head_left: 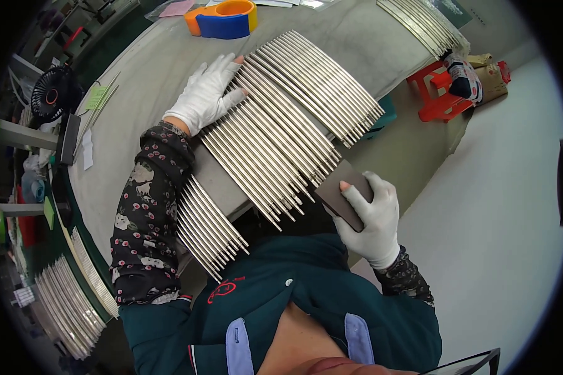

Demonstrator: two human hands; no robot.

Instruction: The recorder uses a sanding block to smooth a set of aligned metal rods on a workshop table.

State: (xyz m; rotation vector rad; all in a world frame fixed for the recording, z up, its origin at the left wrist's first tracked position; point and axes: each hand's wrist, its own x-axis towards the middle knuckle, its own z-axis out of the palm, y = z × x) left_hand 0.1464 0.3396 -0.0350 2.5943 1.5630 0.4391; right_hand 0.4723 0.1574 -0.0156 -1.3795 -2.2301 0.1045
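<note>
My left hand (pixel 209 92), in a white glove with bare fingertips showing, lies with its fingers spread on the upper left ends of a row of thin silvery metal rods (pixel 275 134). These rods lie side by side across the table, and their lower ends stick out past its edge. My right hand (pixel 378 219), also gloved, grips a flat dark grey sanding block (pixel 343 207) at those lower ends; whether it touches them I cannot tell. A second row of rods (pixel 319 84) lies beyond, and a shorter row (pixel 207 222) lies nearer, by my left forearm.
An orange and blue tape dispenser (pixel 224 25) stands at the table's far side. More rods (pixel 416 25) lie far right, others (pixel 69 306) lower left. A black fan (pixel 53 94) is at left; a red stool (pixel 441 97) holding bags stands right, near a pale wall (pixel 500 169).
</note>
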